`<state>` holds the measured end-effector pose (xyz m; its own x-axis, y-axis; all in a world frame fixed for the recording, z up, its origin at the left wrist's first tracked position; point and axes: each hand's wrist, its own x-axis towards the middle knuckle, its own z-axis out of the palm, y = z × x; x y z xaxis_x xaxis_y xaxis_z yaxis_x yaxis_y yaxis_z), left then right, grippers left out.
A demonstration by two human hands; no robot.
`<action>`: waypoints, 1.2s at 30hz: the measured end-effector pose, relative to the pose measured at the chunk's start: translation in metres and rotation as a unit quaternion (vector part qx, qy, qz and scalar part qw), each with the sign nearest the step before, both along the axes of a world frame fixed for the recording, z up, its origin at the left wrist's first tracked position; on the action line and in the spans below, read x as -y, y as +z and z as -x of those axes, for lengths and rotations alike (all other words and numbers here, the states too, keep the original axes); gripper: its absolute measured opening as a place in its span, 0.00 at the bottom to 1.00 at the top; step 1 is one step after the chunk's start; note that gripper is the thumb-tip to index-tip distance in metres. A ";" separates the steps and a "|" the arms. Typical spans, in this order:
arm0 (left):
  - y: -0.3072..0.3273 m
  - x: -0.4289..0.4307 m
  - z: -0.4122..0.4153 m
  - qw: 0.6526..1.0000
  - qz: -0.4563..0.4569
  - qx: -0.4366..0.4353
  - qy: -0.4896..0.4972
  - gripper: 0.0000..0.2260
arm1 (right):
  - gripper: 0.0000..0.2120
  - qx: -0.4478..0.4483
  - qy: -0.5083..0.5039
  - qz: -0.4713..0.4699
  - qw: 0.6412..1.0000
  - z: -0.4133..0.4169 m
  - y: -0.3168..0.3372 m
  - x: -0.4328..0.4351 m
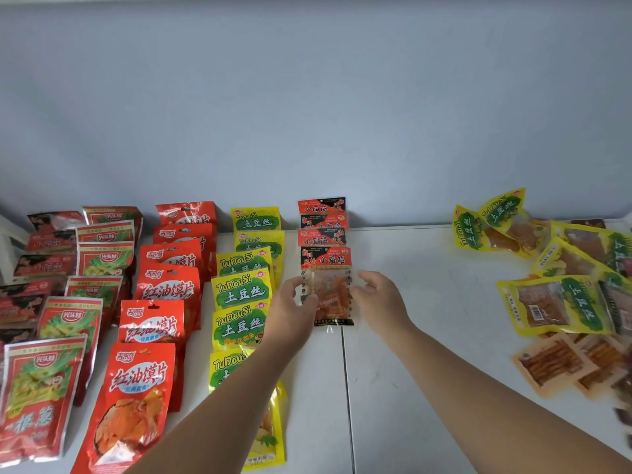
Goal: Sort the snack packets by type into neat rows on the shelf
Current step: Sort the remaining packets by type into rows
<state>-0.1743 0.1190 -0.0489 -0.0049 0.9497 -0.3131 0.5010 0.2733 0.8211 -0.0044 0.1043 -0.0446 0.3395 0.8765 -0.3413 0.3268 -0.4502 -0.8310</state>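
The left hand (294, 302) pinches the left edge of a black-and-red packet (330, 295). The right hand (379, 295) curls at its right edge; I cannot tell whether it grips or only touches. The packet lies between them at frame centre, probably being squared up as the front of its row (323, 230) on the shelf (410, 302). An unsorted heap (564, 285) waits at right.

Only the person's arms and hands show. The left forearm (236, 405) and right forearm (496, 422) are bare along all their visible length, smooth, and narrow toward the wrists. The left grip (292, 302) and right grip (379, 299) are bare hands; the nails are too blurred to make out.
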 end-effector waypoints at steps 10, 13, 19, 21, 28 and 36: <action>0.035 -0.007 -0.001 0.993 -0.074 -0.011 -0.089 0.21 | 0.22 0.076 -0.048 -0.040 0.995 -0.035 0.018 0.044; 0.040 0.007 -0.017 0.991 -0.068 0.012 -0.116 0.18 | 0.22 0.063 -0.089 -0.054 0.993 -0.044 0.025 0.068; 0.041 0.041 -0.063 0.975 -0.074 0.050 -0.203 0.16 | 0.19 0.039 -0.176 -0.073 0.981 -0.073 0.038 0.129; 0.043 0.055 -0.081 0.968 -0.063 0.050 -0.240 0.15 | 0.18 0.037 -0.202 -0.077 0.976 -0.086 0.041 0.150; 0.052 0.109 -0.153 0.954 -0.033 0.041 -0.297 0.13 | 0.18 0.029 -0.259 -0.089 0.961 -0.145 0.046 0.225; 0.053 0.203 -0.273 0.928 -0.012 0.038 -0.372 0.13 | 0.15 0.037 -0.299 -0.066 0.951 -0.228 0.034 0.331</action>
<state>0.0983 -0.0845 0.0042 0.6753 0.6885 -0.2644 0.4835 -0.1427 0.8636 0.2234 -0.2266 -0.0104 0.8091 0.5536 -0.1971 0.1056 -0.4669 -0.8780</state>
